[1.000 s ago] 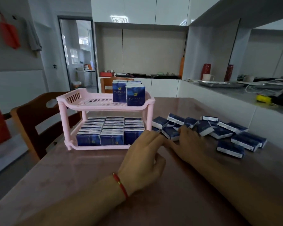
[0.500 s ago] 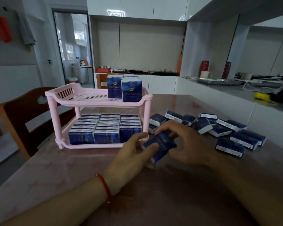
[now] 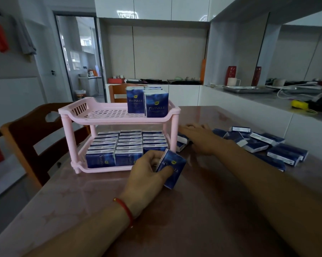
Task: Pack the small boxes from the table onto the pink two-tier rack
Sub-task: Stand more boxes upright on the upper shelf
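A pink two-tier rack [image 3: 117, 118] stands on the table at centre left. Its lower tier is filled with several blue boxes [image 3: 117, 145] in rows. Upright blue boxes [image 3: 147, 102] stand at the right of the upper tier. My left hand [image 3: 147, 173] grips one blue box [image 3: 172, 168] tilted just in front of the rack's right corner. My right hand [image 3: 199, 136] reaches flat, fingers spread, over loose boxes beside the rack's right leg. A heap of loose blue boxes [image 3: 258, 143] lies on the table to the right.
The brown table [image 3: 202, 210] stretches toward me. A wooden chair [image 3: 26, 138] stands left of the rack, another chair [image 3: 117, 91] behind it. A white counter [image 3: 258, 101] with a tray, cables and cups runs along the right.
Both hands picked one box out of the pile. My left hand now holds it alone by the rack, and my right hand has let go and reached back toward the loose boxes.
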{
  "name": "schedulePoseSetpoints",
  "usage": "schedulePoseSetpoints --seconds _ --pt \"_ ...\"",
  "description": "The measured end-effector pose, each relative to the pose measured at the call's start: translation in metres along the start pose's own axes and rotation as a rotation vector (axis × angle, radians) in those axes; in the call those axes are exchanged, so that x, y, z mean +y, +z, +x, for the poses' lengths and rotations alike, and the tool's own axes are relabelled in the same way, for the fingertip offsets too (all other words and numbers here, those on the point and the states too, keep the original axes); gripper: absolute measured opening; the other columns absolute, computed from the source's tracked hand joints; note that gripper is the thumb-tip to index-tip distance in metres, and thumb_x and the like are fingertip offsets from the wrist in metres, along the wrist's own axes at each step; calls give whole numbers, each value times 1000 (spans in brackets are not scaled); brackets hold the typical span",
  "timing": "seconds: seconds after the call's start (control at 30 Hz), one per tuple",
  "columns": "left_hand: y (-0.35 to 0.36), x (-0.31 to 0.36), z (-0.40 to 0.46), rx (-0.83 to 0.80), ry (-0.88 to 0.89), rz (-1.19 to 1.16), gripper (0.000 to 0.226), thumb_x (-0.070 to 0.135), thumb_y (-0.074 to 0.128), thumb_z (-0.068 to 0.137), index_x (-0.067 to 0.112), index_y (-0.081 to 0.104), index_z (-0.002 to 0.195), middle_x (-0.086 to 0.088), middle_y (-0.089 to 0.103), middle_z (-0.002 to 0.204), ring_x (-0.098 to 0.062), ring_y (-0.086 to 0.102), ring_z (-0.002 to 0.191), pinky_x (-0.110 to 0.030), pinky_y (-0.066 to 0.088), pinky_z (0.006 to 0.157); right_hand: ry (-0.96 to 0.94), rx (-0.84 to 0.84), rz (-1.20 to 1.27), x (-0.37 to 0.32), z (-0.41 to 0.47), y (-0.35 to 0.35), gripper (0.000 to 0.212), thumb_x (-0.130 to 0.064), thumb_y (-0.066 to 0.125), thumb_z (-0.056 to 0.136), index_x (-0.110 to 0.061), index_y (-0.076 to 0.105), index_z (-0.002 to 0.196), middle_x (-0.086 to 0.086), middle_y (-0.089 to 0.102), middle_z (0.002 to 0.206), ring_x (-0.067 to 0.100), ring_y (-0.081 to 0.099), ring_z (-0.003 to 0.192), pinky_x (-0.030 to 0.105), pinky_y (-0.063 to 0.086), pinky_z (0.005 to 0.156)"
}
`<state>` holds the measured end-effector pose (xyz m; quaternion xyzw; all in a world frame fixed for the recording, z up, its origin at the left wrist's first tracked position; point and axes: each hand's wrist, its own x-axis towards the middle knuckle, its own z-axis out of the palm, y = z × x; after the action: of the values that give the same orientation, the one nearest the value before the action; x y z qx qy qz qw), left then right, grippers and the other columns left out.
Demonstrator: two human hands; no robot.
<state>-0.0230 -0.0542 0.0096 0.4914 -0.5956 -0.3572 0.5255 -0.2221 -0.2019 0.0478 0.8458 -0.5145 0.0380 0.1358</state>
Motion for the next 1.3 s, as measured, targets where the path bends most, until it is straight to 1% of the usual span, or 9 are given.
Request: schedulePoseSetpoints --seconds 0.2,0.33,0.5,0.57,0.67,0.77,0.9,1.13,1.3 --pt "-4 -5 3 10 95 9 25 1 71 84 18 62 101 5 75 94 -9 72 85 -30 59 76 -17 130 26 3 6 -1 53 -21 66 89 -31 48 138 -2 55 141 23 47 131 43 31 103" --pt "-6 -1 1 -4 158 20 27 5 70 87 23 58 103 8 74 96 -7 72 86 -36 61 78 25 297 390 13 -34 -11 60 -36 80 79 -24 53 131 2 59 129 21 58 112 38 50 93" --pt "-4 -3 2 38 186 71 34 8 72 82 31 56 100 9 75 93 -6 72 83 -44 60 79 47 348 895 -9 -94 -26 46 -59 65 84 -19 72 105 2 72 92 10 64 70 37 56 62" --pt "-2 -3 1 -4 186 73 42 5 72 75 32 56 104 9 75 97 -5 72 86 -43 60 83 57 292 1016 -27 -108 -31 51 -59 65 78 -25 68 115 -1 71 93 8 68 73 32 56 59" --pt "2 -3 -1 -140 156 12 56 8 72 64 26 55 114 2 74 106 -12 72 96 -45 59 88 90 265 735 -48 -107 -29 71 -87 57 63 -46 54 121 -13 68 96 6 68 86 35 60 71" --pt "3 -5 -2 -248 149 -29 64 14 80 65 21 49 121 -2 70 117 -17 71 104 -46 59 90 83 321 579 -66 -103 -29 68 -80 63 68 -39 55 121 -21 59 83 -6 57 72 12 44 63" --pt "-3 -5 3 -270 122 -46 56 -2 81 75 10 46 118 -6 70 119 -17 71 104 -37 59 89 52 344 455 -76 -105 -31 71 -85 54 67 -35 55 117 -21 52 87 -7 50 69 12 37 61" --pt "-7 -6 3 -336 56 -52 50 -8 74 81 4 48 122 -10 70 120 -19 70 108 -32 58 91 -127 246 763 -51 -117 -29 43 -44 78 80 -42 62 119 -23 62 112 0 59 99 22 55 77" --pt "-18 0 5 -421 106 143 56 4 82 78 14 53 124 -5 70 118 -19 69 106 -39 57 93 -89 307 843 -65 -111 -25 56 -56 77 67 -30 67 116 -19 66 103 0 61 90 14 52 73"
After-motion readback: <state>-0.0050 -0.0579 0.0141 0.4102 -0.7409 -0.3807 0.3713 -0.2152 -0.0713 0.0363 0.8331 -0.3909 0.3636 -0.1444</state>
